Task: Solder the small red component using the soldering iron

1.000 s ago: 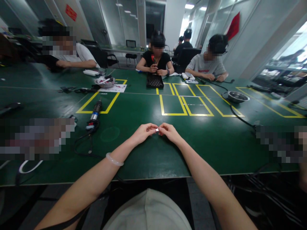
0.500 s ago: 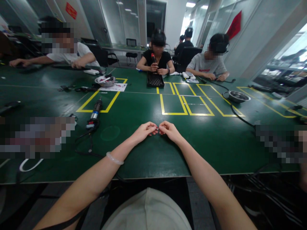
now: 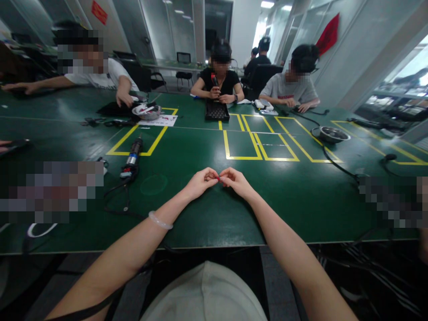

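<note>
Above the green table [image 3: 187,209], my left hand [image 3: 202,182] and my right hand [image 3: 236,182] meet at the fingertips. Both are closed in a pinch around a tiny red piece [image 3: 218,179], too small and too covered by fingers to name. A clear bangle [image 3: 160,220] circles my left wrist. To the left of my left hand lies an electric screwdriver [image 3: 133,157] with a black and silver body and a cable.
Yellow tape outlines [image 3: 242,158] mark the table ahead. Farther back are a black tray [image 3: 217,111], a bowl of small parts [image 3: 147,112] and a round metal dish [image 3: 334,133] beside a black cable. Several co-workers sit across the table, one holding a red-and-black tool [image 3: 214,81].
My fingertips have drawn closer together, and the red piece shows more clearly between them. Across the table at left, a co-worker's hand has moved toward the bowl.
</note>
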Motion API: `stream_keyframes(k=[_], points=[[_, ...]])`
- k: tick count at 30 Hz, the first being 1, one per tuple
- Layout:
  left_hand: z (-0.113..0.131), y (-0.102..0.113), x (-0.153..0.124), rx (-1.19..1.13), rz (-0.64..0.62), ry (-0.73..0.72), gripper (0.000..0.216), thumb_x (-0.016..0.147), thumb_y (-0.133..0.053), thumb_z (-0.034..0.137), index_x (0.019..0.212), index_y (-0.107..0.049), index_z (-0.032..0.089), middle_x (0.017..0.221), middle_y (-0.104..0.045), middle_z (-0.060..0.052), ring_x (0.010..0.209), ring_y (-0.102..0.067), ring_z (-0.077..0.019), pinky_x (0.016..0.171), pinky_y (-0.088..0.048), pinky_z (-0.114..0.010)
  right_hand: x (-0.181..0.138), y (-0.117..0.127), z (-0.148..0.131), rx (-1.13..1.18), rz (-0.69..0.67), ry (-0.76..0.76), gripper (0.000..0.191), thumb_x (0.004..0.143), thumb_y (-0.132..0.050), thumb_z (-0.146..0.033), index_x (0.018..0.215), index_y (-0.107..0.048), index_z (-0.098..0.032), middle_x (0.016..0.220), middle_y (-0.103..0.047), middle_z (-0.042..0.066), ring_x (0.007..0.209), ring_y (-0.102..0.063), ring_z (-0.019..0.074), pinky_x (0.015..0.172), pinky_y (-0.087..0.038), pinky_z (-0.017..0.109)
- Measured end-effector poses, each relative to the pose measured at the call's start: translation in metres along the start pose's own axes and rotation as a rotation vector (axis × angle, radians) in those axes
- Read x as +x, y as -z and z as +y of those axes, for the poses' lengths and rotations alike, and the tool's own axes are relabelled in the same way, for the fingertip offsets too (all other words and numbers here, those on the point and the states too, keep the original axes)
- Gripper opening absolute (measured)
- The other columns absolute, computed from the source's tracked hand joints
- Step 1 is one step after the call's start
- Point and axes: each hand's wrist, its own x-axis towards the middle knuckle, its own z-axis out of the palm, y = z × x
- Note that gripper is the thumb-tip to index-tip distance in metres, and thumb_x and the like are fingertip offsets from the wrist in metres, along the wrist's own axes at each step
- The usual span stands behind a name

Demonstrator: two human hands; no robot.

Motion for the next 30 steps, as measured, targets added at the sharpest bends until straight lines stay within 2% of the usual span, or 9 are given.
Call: stream_keyframes(k=[6,16,25,30], points=[[-0.004,0.0,0.001,-0.016,0.035,0.015,0.034,0.075,-0.071,0.037,0.097,-0.058,0.015,0.089,-0.065,-0.005,0.081,-0.062,-0.0159,0.076,-0.047,-0.03,0.0,0.001,0.002,0.002,-0.017,0.044,0.026,0.078,-0.068,-0.036,0.093,-0.058,-0.018,0.083,-0.062,0.001,0.065,-0.056,0.0103,0.063,-0.049,0.025],[-0.006,0.001,0.001,-0.009,-0.001,0.008,0.029,0.078,-0.069,0.037,0.094,-0.06,0.015,0.089,-0.067,-0.006,0.081,-0.063,-0.0161,0.076,-0.048,-0.03,0.0,0.001,0.002,-0.019,-0.042,0.098,0.029,0.076,-0.069,-0.031,0.099,-0.057,-0.019,0.09,-0.063,0.002,0.065,-0.053,0.0098,0.064,-0.046,0.025],[-0.006,0.002,-0.001,0.169,0.07,-0.07,0.029,0.081,-0.066,0.034,0.103,-0.061,0.016,0.097,-0.068,-0.006,0.084,-0.063,-0.0158,0.074,-0.049,-0.028,0.004,0.003,0.012,-0.007,-0.025,0.114,0.025,0.074,-0.067,-0.022,0.096,-0.056,-0.018,0.09,-0.061,0.001,0.062,-0.052,0.0082,0.06,-0.043,0.024],[-0.003,0.001,-0.002,0.208,0.067,-0.08,0.028,0.08,-0.066,0.03,0.104,-0.061,0.016,0.097,-0.068,-0.006,0.082,-0.063,-0.0151,0.073,-0.05,-0.028,0.003,0.004,0.011,-0.03,-0.037,0.137,0.022,0.074,-0.065,-0.019,0.095,-0.056,-0.019,0.088,-0.06,0.0,0.061,-0.051,0.008,0.059,-0.042,0.024]])
